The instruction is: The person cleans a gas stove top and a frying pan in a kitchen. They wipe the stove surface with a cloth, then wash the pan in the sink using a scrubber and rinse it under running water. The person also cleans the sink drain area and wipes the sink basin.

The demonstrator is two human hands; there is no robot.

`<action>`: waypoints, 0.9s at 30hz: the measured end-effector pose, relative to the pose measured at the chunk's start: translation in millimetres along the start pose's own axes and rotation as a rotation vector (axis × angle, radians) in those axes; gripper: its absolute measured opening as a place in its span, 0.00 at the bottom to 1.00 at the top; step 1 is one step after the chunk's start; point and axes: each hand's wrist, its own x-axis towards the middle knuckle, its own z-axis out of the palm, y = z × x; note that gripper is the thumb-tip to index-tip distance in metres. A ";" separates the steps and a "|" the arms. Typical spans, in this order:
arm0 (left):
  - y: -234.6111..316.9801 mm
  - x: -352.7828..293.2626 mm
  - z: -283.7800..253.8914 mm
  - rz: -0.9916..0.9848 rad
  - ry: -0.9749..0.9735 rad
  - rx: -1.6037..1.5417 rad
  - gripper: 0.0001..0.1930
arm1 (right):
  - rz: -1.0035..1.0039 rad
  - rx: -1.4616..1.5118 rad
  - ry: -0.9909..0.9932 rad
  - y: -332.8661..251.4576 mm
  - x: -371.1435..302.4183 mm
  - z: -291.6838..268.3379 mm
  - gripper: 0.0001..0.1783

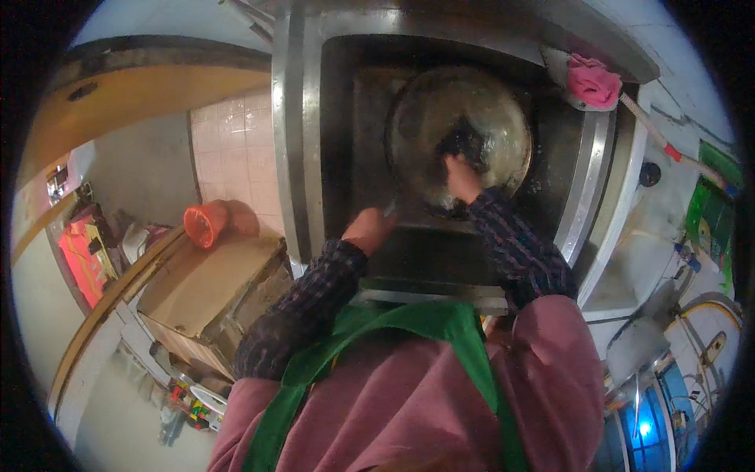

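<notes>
A dark, steel-edged surface (pixel 444 256) stands beside pink wall tiles (pixel 236 149). The left hand (pixel 370 230), fingers curled, is too blurred to show any hold. Farther in lies a round, shiny metal pan (pixel 429 122); over it, the right hand (pixel 464 179) bends its fingers at a dark clump (pixel 462 140), grip unclear. Bare surface flanks the pan; a pink cloth (pixel 594 82) sits far right.

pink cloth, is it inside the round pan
No, the pink cloth lies to the right of the round pan, apart from it.
</notes>
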 end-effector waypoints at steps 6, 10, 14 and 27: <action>7.0 -4.1 -3.9 -0.091 0.004 0.029 0.23 | 0.199 0.258 0.219 30.1 28.6 -25.9 0.24; 3.4 -0.9 0.0 -0.101 0.007 -0.002 0.24 | 0.081 0.191 0.122 6.4 1.6 -1.0 0.21; -3.9 1.8 3.9 -0.045 0.028 0.073 0.24 | 0.355 0.447 0.058 33.9 -3.8 -30.8 0.18; 24.7 -9.6 -14.3 -0.192 -0.008 -0.003 0.25 | -0.376 0.713 -0.057 -44.5 -6.1 34.2 0.26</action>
